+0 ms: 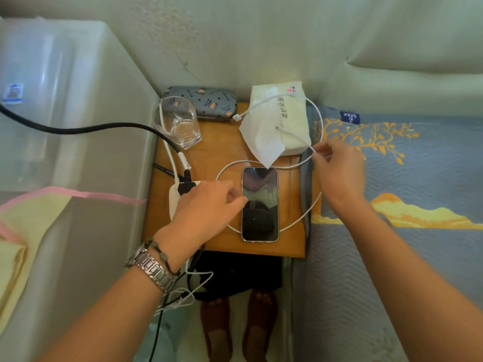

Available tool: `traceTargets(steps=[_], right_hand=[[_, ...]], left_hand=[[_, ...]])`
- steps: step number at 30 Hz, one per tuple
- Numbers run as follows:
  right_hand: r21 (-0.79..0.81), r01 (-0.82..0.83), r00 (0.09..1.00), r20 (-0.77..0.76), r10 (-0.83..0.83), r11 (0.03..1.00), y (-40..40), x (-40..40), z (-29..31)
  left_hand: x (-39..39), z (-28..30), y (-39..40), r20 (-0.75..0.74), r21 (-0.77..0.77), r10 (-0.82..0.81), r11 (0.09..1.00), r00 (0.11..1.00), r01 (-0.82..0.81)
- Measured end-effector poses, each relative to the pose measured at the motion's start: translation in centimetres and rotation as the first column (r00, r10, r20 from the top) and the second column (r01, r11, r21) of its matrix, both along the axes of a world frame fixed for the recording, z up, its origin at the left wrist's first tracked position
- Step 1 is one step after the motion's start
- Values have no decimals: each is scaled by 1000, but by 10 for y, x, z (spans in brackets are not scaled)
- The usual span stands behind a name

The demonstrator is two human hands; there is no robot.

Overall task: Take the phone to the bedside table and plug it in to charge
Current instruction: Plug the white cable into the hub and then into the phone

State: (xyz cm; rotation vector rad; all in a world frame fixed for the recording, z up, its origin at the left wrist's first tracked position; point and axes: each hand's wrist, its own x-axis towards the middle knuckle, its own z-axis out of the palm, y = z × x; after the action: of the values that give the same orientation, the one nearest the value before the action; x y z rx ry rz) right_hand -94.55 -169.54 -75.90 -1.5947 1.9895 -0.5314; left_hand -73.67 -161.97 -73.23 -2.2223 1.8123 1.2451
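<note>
The phone [260,204] lies face up, screen dark, on the small wooden bedside table [214,155]. A white charging cable [317,113] loops around the phone and over the tissue pack, its two plug ends resting loose near the pack. My right hand [337,167] pinches this cable at the table's right edge. My left hand [209,202] rests beside the phone's left edge, fingertips touching it, partly covering a white power strip [173,197].
A clear glass [179,122], a patterned grey case [201,101] and a tissue pack [281,121] stand at the table's back. A black cord [104,126] runs to the power strip. A translucent storage box [65,100] is on the left, the bed [405,192] on the right.
</note>
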Motion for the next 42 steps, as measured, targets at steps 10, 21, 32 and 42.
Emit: traceTargets(steps=[10,21,32,42], right_hand=[[25,-126,968,220,117,992,43,-19,30],[97,-198,879,458,132,975,103,-10,52],[177,-119,851,525,8,977,120,5,48],[318,-71,997,25,67,945,102,63,0]], left_hand=[[-27,15,10,-327,28,255,965,910,-261],[-75,29,38,-668,359,643,719,374,-595],[-54,22,68,-692,269,642,653,330,-708],[-27,10,113,-633,193,667,627,392,-755]])
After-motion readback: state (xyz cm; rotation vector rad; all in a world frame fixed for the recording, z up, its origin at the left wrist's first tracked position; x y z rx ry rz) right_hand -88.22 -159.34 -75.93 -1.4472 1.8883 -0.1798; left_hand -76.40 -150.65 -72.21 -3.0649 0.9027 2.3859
